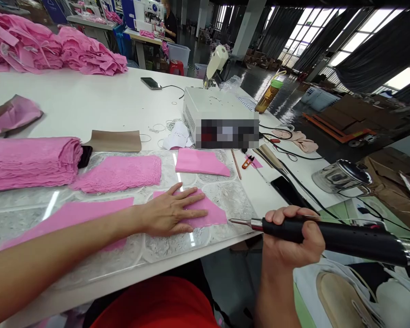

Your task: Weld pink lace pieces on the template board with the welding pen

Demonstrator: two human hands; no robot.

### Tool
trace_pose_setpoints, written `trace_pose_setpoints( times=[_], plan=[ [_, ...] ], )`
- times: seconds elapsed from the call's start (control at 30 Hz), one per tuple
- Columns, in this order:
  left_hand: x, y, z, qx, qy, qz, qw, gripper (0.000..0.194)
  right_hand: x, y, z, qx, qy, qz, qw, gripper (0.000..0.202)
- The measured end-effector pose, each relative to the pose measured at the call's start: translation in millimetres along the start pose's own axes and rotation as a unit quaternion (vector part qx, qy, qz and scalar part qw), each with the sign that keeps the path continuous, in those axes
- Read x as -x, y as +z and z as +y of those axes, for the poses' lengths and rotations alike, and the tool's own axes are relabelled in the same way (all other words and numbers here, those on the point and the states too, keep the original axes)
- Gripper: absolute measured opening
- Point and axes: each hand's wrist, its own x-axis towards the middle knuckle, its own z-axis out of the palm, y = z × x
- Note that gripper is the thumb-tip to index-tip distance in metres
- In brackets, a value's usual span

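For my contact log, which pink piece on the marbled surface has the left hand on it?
The piece just left of the tool tip; the left hand lies spread across it alone, while the forearm crosses over another.

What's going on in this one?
A person seated at a white table presses their left hand flat on a pink piece of fabric lying on a marbled surface. Their right hand grips a black tool, its metal tip close to the fabric's edge; whether they touch is unclear. More pink pieces lie beyond.
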Motion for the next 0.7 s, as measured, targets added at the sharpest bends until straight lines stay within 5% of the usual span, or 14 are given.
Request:
trace_pose_setpoints(
  times=[0.7],
  plan=[
    [-0.2,0.6,-0.8,0.005,0.004,0.004,1.000,0.051,4.5,4.9,8.0,0.018,-0.008,-0.032,0.999,0.010]
  ],
)
